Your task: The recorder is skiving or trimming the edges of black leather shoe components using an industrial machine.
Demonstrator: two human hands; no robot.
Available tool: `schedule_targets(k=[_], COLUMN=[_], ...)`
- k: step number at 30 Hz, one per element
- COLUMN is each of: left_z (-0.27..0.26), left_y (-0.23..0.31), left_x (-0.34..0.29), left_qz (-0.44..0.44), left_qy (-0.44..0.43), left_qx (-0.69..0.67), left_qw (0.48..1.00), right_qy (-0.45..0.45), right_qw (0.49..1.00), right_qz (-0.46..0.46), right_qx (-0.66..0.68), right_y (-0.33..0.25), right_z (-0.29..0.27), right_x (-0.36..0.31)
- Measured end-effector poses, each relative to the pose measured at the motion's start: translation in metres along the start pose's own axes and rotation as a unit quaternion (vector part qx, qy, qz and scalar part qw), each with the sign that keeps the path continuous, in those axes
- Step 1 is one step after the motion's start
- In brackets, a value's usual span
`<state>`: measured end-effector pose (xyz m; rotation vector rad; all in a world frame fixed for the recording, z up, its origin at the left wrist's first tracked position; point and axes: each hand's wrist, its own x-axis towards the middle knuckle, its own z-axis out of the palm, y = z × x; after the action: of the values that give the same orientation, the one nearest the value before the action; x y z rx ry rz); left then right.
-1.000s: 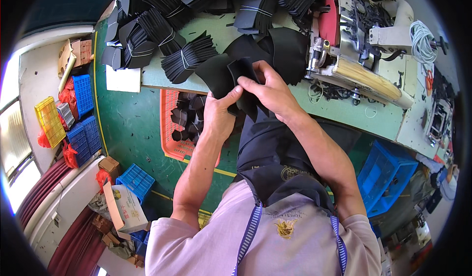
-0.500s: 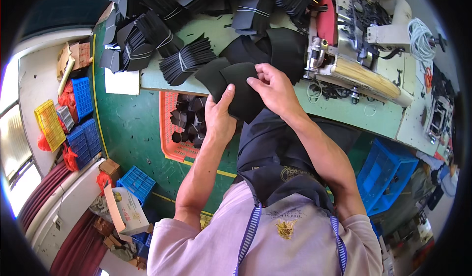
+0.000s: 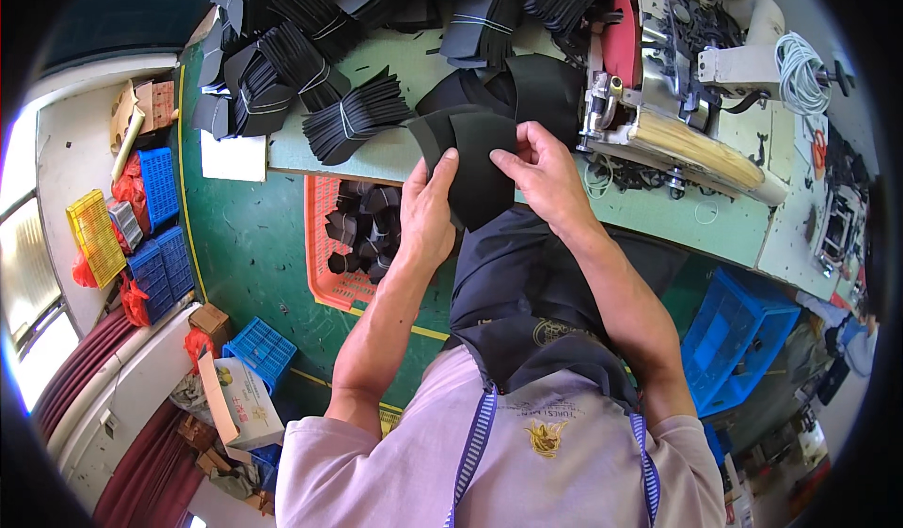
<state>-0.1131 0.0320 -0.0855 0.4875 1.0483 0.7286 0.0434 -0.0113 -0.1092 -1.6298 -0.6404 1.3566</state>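
Note:
Over my lap, just in front of the table edge, I hold black cut sheet pieces (image 3: 483, 166), at least two of them overlapping. My left hand (image 3: 431, 204) grips their left side, thumb on top and fingers underneath. At the upper right edge, my right hand (image 3: 546, 175) pinches the pieces between thumb and fingers. More loose black pieces (image 3: 546, 91) lie on the table right behind them. A tied bundle of black pieces (image 3: 356, 119) rests on the table left of my hands.
Several tied bundles (image 3: 482, 25) crowd the back of the pale green table (image 3: 376, 58). A machine (image 3: 677, 124) with a light rounded part stands at the right. Below, an orange basket (image 3: 324, 279) holds black pieces; a blue crate (image 3: 738, 340) sits on the floor at the right.
Both hands and the black pieces have shifted slightly right. The pieces have turned more upright, and their overlap has changed.

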Motion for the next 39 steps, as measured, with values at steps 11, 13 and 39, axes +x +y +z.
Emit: schedule_targets(k=[11,13,39], left_z=[-0.025,-0.029,-0.036], left_y=[-0.002,0.003,-0.044], left_x=[0.009,0.012,0.090], left_qz=[0.096,0.152,0.226], left_qy=[0.073,0.123,0.101], left_qx=[0.126,0.355,0.572], left_qw=[0.985,0.914,0.782], right_qy=[0.174,0.294,0.073], right_qw=[0.940,0.784,0.890], right_qz=[-0.110,-0.341,-0.128], right_qx=[-0.273,-0.427,-0.432], right_y=[-0.042,-0.040,0.001], right_z=[-0.022,-0.012,0.020], right_x=[0.016,0.020,0.045])
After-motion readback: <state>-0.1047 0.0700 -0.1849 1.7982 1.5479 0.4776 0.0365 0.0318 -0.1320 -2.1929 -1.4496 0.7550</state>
